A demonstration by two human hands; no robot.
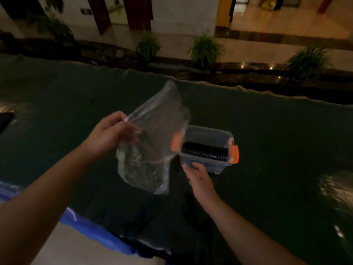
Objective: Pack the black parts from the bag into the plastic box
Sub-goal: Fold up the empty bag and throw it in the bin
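A clear plastic bag (152, 138) hangs crumpled above the dark table, pinched at its edge by my left hand (112, 131). It looks see-through with nothing dark clearly inside. To its right stands a clear plastic box (215, 165) with orange latches (234, 151). A row of black disc-shaped parts (205, 151) stands on edge inside the box. My right hand (198, 175) touches the box's near wall, fingers on its rim. The bag's right edge covers the box's left latch.
The table (277, 140) is covered by a dark sheet with a blue edge (91, 228) at the front left. Beyond the far edge are potted plants (206, 48) and a tiled floor. A dark object (5, 119) lies at the far left.
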